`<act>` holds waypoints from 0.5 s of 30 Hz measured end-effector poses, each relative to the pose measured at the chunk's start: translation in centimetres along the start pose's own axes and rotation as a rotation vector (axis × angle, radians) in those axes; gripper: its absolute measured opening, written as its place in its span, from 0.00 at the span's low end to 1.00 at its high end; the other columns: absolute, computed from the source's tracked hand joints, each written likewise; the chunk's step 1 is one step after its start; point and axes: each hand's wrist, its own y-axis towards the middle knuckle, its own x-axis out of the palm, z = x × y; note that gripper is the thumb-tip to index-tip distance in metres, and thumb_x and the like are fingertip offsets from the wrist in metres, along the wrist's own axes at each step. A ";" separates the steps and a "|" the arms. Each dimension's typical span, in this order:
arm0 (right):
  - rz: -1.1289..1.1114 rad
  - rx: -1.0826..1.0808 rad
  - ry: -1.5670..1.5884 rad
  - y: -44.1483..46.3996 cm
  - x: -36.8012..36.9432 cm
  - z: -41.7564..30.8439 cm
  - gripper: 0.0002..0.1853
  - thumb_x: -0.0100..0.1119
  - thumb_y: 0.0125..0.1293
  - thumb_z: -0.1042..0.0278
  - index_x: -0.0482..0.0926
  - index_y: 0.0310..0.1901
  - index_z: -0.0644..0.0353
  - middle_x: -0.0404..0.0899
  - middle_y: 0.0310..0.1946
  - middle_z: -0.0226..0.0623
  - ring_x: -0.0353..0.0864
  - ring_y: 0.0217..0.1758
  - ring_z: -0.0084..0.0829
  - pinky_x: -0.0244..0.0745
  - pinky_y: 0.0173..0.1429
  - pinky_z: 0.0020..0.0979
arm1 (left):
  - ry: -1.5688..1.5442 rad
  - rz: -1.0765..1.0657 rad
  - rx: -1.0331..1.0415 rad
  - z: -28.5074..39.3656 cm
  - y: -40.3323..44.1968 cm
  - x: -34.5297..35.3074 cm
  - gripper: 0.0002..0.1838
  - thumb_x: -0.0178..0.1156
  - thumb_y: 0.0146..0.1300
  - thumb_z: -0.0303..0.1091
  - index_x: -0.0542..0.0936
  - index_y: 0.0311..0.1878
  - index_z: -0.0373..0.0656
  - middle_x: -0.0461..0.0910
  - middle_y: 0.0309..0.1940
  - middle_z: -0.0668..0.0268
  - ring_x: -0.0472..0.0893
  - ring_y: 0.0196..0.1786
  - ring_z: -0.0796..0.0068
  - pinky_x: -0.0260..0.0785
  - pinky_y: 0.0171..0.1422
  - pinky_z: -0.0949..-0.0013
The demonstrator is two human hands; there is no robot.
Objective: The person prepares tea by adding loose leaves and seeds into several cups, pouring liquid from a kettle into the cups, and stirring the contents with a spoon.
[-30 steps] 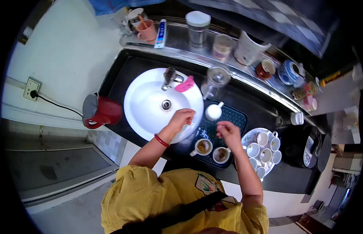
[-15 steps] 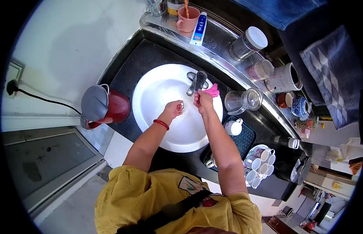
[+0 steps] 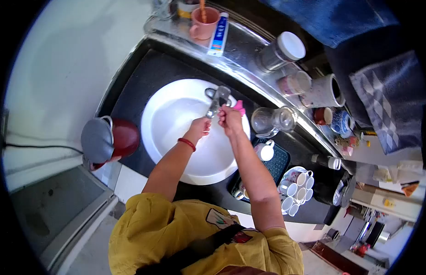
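A white round sink [image 3: 151, 142] lies under both of my hands. My left hand [image 3: 200, 128], with a red band at the wrist, is curled just below the spout of the metal tap [image 3: 219, 97]. Close beside it, to the right, my right hand [image 3: 230, 120] has its fingers bent together near the tap. Whatever either hand may hold is hidden by the fingers. A pink cloth [image 3: 240, 108] rests on the sink rim behind my right hand.
Left of the sink stands a red kettle [image 3: 126, 138]. To the right are a glass pitcher [image 3: 263, 120], a white cup [image 3: 265, 152] on a dark tray [image 3: 279, 160], and several cups on a plate. A pink mug [image 3: 205, 26] and toothpaste tube [image 3: 218, 35] occupy the back ledge.
My right hand has come down from the tap's lever toward my left hand. The left hand has moved up toward the spout, and the two are now closer. The view has shifted.
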 end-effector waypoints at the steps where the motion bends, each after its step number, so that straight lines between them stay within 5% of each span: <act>1: 0.007 -0.015 0.005 0.1 -0.1 0.2 0.10 0.49 0.65 0.63 0.74 0.28 0.58 0.67 0.15 0.24 0.62 0.13 0.16 0.60 0.17 0.21 | 0.012 -0.047 0.031 -0.2 0.3 -0.2 0.05 0.58 0.51 0.36 0.73 0.29 0.50 0.70 0.19 0.73 0.69 0.20 0.80 0.65 0.28 0.68; 4: 0.011 -0.068 0.019 0.3 -0.3 0.9 0.09 0.51 0.62 0.64 0.74 0.26 0.57 0.68 0.15 0.25 0.62 0.12 0.18 0.59 0.16 0.21 | 0.061 -0.143 0.137 -0.6 1.1 -0.5 0.03 0.54 0.54 0.33 0.70 0.30 0.47 0.69 0.18 0.70 0.67 0.17 0.79 0.61 0.19 0.74; 15: -0.018 0.000 -0.098 -0.6 -1.5 4.0 0.16 0.52 0.63 0.58 0.70 0.21 0.59 0.67 0.14 0.30 0.63 0.11 0.21 0.55 0.13 0.24 | 0.233 -0.041 0.140 0.3 -1.2 -1.5 0.14 0.55 0.59 0.39 0.72 0.19 0.44 0.69 0.12 0.69 0.67 0.13 0.77 0.58 0.16 0.74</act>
